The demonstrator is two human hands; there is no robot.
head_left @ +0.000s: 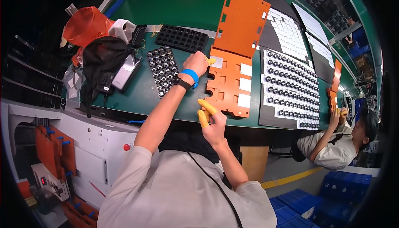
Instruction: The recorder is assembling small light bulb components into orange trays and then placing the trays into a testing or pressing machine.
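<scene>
An orange fixture with a row of slots [225,87] lies in front of me, its orange lid [241,22] swung up behind it. My left hand [197,64] reaches to the fixture's far left corner. Its fingers, in yellow finger cots, are closed at the left edge of a white square plate [217,63]; the exact grip is partly hidden. Along the fixture's right side lie several more white plates [245,84]. By the near left corner, my right hand [215,129] is held with its yellow-capped thumb and forefinger apart, nothing visible between them.
Left of the fixture are small round black-and-silver parts [162,70], a black tray [181,38], a grey device [126,73] and an orange bag [86,26]. Rows of black parts on white sheets [289,90] lie right. A co-worker [338,144] sits at the far right beside blue crates [345,188].
</scene>
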